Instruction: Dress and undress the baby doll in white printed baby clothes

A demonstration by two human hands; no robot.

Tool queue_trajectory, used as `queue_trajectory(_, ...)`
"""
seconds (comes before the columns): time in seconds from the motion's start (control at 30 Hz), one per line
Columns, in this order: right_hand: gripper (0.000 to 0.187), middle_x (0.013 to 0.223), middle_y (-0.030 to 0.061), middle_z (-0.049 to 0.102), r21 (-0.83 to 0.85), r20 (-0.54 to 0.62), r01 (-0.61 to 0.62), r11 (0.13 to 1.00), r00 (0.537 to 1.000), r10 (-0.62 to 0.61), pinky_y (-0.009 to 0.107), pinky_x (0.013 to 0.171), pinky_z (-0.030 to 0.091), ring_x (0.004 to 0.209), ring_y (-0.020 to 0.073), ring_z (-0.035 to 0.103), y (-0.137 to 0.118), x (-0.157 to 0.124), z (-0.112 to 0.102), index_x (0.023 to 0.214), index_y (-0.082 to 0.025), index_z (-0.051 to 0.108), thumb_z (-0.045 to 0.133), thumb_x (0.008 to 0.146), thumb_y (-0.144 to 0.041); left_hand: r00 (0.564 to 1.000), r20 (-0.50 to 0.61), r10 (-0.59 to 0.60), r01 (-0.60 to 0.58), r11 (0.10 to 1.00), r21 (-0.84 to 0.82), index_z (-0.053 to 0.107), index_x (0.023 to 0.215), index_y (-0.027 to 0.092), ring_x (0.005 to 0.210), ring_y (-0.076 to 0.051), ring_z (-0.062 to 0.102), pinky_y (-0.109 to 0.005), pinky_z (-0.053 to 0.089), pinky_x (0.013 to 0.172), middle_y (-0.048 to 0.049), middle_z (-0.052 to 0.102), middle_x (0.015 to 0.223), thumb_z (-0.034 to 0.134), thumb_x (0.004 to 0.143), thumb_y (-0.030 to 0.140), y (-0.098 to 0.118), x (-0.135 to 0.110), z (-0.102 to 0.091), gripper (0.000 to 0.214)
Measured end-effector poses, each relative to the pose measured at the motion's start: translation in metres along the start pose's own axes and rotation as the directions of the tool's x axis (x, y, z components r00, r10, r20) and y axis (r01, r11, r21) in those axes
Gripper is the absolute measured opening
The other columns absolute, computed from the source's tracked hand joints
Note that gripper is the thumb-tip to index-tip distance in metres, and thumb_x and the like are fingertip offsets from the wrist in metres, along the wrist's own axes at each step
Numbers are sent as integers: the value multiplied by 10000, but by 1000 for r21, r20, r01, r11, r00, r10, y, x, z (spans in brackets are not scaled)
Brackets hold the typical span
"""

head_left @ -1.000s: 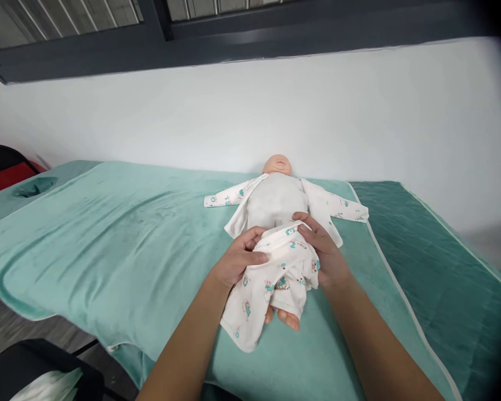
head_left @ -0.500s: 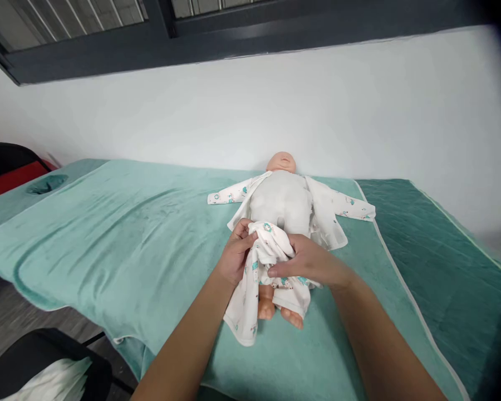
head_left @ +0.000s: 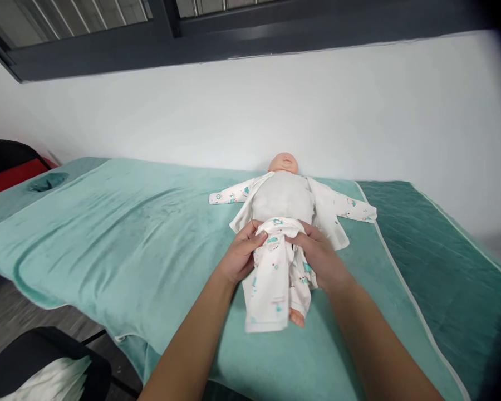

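A baby doll point(head_left: 283, 197) lies on its back, head toward the wall, with a white printed jacket point(head_left: 334, 209) spread open under its torso and its sleeves stretched out sideways. White printed baby pants point(head_left: 271, 278) lie over its lower body. My left hand point(head_left: 244, 250) pinches the left side of the waistband. On the right side, my right hand point(head_left: 317, 250) grips the same waistband with thumb on top. One pant leg hangs flat and hides one foot. Toes of the other foot point(head_left: 296, 317) stick out of the second leg's cuff.
A light green blanket point(head_left: 129, 239) covers the bed, with a darker green cover point(head_left: 434, 267) at the right. White wall rises behind. A black chair point(head_left: 75, 351) with white cloth stands at lower left; a red and black chair point(head_left: 12, 172) is at far left.
Both hands have straightened the bunched pants and spread the waistband across the doll's hips. The loose pant leg has swung right, covering one foot.
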State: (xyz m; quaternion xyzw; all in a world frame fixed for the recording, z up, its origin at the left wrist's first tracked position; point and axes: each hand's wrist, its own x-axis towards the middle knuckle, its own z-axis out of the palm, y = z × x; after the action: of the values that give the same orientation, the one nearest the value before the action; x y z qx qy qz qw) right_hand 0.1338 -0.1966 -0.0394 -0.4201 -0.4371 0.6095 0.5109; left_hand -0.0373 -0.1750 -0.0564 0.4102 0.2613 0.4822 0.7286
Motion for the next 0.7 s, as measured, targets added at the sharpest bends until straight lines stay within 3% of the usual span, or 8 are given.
queue_trajectory(0.1,305,936,25,700,26,4,1,1000,1000,-1,280,743,455,852,192,610,-2,1,2,1044,-206,691,705,791,-375,999,24,-20,21,1000,-13,564,843,156,621,-74,526,-183,405,572,20,571,749,766,782,361,-1,2,-4,294)
queue_trajectory(0.3,292,877,9,670,-178,-33,60,982,997,-66,264,693,429,798,170,569,-3,-1,7,966,-198,669,664,830,-457,999,48,7,-3,996,-90,612,861,144,636,-101,562,-223,441,622,1,600,738,729,814,405,-9,6,-12,290)
queue_trajectory(0.47,298,942,7,684,-324,-99,96,941,986,-135,281,772,447,907,196,602,-2,1,9,1013,-216,672,609,863,-465,998,37,42,-37,991,-130,678,1056,136,944,-251,662,-336,502,844,-93,710,955,684,725,687,-12,4,-12,643)
queue_trajectory(0.57,308,969,13,687,-351,-84,126,928,983,-165,267,756,442,888,183,596,-2,3,11,1008,-204,682,576,876,-461,993,101,69,-59,994,-97,662,1134,148,1002,-271,666,-339,509,876,-99,714,1034,822,649,558,-10,1,-11,655)
queue_trajectory(0.7,373,806,0,655,-323,-64,96,942,990,-123,238,654,415,710,133,532,-1,5,11,870,-164,679,573,863,-522,991,132,23,-21,1000,-15,618,1195,163,939,-234,683,-297,518,823,-90,713,1050,872,637,325,-8,-3,-9,634)
